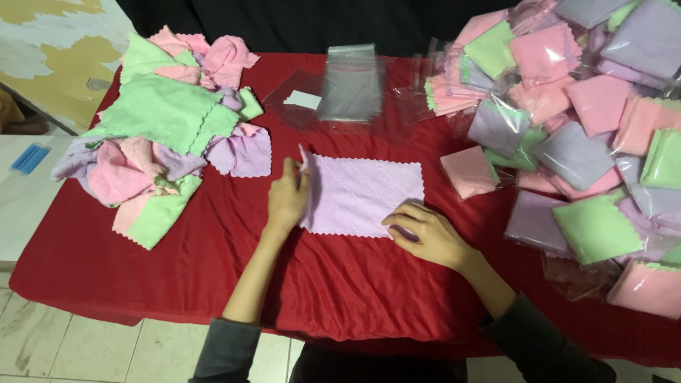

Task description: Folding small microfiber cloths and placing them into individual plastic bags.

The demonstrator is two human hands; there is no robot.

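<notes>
I see the left hand with its fingers pinched on the left edge of a lilac cloth, lifting that edge slightly off the bench. The right hand lies flat, fingers spread and pressing the cloth's lower right corner, grasping nothing. The cloth sits spread out in the middle of the frame on the red cover (scalloped edges, a faint quilted pattern). Above it, at upper centre, lies a stack of clear plastic bags. At upper left a loose heap of cloths in green, pink and lilac is piled well apart from the hands. Along the right side of the frame spreads a large pile of bagged folded cloths.
</notes>
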